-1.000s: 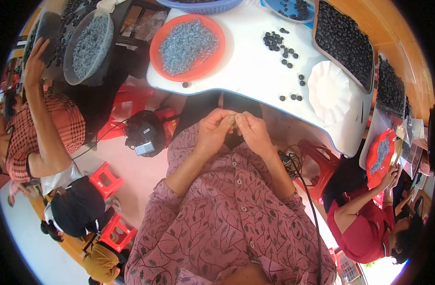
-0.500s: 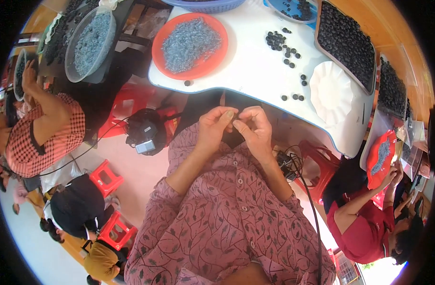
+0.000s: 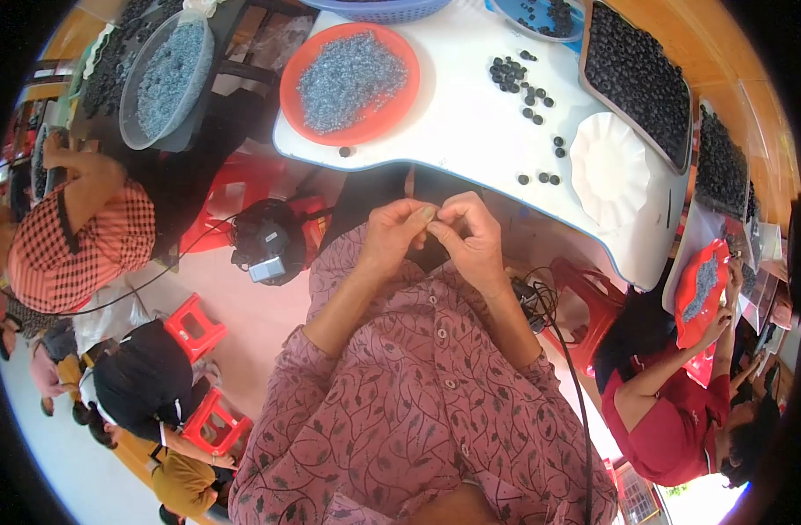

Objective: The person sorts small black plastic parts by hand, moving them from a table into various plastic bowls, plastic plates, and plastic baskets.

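My left hand [image 3: 395, 234] and my right hand [image 3: 471, 238] meet fingertip to fingertip over my lap, just off the front edge of the white table [image 3: 453, 131]. Both are closed in a pinch. Whatever they hold is tiny and covered by the fingers. Beyond them on the table, an orange-red plate [image 3: 405, 99] bears a heap of small clear bluish pieces [image 3: 350, 80]. Several small black round caps [image 3: 507, 73] lie loose to the right, and a single black cap [image 3: 344, 152] sits by the table's front edge.
A white fluted dish [image 3: 609, 171] and a tray of black caps [image 3: 639, 83] stand at the right. At the back is a blue basket [image 3: 379, 10]. Co-workers sit on both sides, one in a red shirt [image 3: 672, 420]. Red stools [image 3: 196, 328] and a cable [image 3: 584, 411] are nearby.
My fingertips have shifted slightly, and the dark bit seen between them before is now covered. At the left and right, co-workers' arms have moved.
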Demonstrator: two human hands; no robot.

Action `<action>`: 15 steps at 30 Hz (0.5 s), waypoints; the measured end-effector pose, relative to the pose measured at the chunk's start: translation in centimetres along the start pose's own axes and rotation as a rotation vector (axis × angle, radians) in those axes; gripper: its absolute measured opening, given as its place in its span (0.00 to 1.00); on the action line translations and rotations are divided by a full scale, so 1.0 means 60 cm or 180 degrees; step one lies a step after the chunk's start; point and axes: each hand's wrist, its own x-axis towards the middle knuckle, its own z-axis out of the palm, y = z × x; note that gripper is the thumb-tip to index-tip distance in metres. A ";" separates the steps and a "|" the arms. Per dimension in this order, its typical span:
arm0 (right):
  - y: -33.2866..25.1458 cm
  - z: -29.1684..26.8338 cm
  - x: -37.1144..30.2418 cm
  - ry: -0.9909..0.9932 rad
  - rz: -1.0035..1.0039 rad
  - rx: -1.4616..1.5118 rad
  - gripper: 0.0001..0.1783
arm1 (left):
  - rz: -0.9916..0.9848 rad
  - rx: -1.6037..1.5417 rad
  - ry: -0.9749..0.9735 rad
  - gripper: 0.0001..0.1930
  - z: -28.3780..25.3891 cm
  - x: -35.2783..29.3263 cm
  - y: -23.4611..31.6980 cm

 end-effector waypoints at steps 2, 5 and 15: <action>0.001 -0.001 0.001 0.0000 -0.0002 -0.0020 0.12 | -0.0046 -0.0031 0.0003 0.10 0.000 0.002 -0.001; 0.003 -0.001 0.002 -0.0014 -0.0081 -0.0075 0.11 | -0.0148 -0.0103 0.0061 0.08 0.002 -0.001 -0.003; -0.003 0.009 0.000 0.0276 -0.0120 0.0467 0.17 | 0.1792 0.1285 0.0549 0.07 0.018 -0.018 0.031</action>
